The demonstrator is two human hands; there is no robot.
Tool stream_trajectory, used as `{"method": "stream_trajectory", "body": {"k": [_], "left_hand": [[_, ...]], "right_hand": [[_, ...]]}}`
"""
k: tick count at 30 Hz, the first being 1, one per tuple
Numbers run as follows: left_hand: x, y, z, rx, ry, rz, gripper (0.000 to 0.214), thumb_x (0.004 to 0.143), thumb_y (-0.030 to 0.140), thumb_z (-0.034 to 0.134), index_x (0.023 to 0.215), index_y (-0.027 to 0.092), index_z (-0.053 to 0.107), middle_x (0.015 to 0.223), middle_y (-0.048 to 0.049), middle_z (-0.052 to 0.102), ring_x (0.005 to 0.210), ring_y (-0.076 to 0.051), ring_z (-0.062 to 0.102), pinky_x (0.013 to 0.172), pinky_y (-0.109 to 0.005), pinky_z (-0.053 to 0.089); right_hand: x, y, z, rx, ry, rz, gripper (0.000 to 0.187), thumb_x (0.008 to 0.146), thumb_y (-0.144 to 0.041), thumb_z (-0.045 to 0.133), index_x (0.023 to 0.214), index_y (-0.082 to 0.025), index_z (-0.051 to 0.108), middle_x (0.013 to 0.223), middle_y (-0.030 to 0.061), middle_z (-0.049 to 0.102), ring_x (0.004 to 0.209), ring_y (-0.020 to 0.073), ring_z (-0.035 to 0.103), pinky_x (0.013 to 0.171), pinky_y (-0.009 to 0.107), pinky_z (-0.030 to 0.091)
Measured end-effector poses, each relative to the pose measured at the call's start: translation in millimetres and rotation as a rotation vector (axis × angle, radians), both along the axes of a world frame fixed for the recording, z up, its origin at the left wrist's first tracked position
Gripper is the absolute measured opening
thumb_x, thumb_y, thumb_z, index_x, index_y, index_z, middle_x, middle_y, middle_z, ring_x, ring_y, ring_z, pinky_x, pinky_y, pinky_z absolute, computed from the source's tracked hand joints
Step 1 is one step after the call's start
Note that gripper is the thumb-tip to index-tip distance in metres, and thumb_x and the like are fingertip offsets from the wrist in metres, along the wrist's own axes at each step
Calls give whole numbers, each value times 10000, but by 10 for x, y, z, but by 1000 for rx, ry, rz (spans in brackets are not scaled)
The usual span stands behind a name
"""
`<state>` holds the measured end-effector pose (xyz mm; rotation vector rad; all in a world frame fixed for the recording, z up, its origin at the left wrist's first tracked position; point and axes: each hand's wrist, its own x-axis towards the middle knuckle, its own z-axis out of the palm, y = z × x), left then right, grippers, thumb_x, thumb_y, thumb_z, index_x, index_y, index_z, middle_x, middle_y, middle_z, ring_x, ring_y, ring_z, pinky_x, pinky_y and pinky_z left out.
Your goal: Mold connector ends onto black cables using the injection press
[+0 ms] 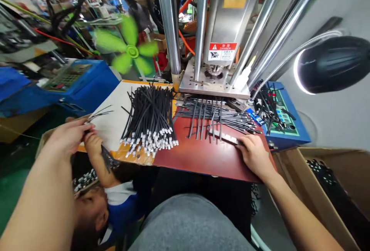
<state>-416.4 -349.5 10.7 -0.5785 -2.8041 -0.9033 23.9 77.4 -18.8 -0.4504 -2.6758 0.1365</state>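
Pinching thin black wires (100, 114) in the curled left hand (68, 137); the right hand (254, 156) rests with flat, released fingers on a slim metal bar (224, 137) atop the red board (187, 158), seemingly keeping long black cables (208, 118) aligned below the steel press (214, 85).

red workbench board (199, 158) | white paper sheet (108, 116) | heaped white-tipped black cables (150, 118) | loose black cables (208, 114)

Light's flaring from the lamp (299, 72) on the right, glare is streaking down the steel columns (169, 20), the green fan (127, 47) is smearing into blur, faint shadows are falling under the right hand (254, 156), and the far workshop is going soft, maybe compression.
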Motion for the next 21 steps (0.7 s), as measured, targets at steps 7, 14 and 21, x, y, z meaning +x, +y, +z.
{"method": "stream_trajectory", "body": {"k": [7, 14, 21], "left_hand": [[851, 480, 478, 189, -204, -71, 470, 917, 385, 553, 1360, 230, 566, 974, -19, 669, 654, -76, 503, 620, -229, 458], [2039, 1301, 529, -38, 64, -794, 424, 976, 175, 350, 1330, 180, 583, 1040, -93, 639, 934, -186, 617, 863, -323, 532], [2374, 1378, 489, 152, -61, -1000, 403, 988, 122, 413, 1360, 208, 542, 1038, -53, 674, 929, -136, 650, 811, -230, 554]], "right_hand": [[-77, -657, 355, -37, 60, 184, 349, 976, -201, 515, 1325, -194, 523, 1163, 138, 580, 1073, 258, 561, 909, 433, 516], [-952, -1226, 786, 126, 41, 483, 568, 974, -127, 415, 1530, -137, 303, 1395, 155, 525, 1361, 306, 402, 1181, 624, 220], [-780, -1026, 548, 17, -1, 521, 357, 991, -122, 389, 1306, -46, 540, 1054, 155, 637, 910, 246, 551, 824, 406, 534]]}}
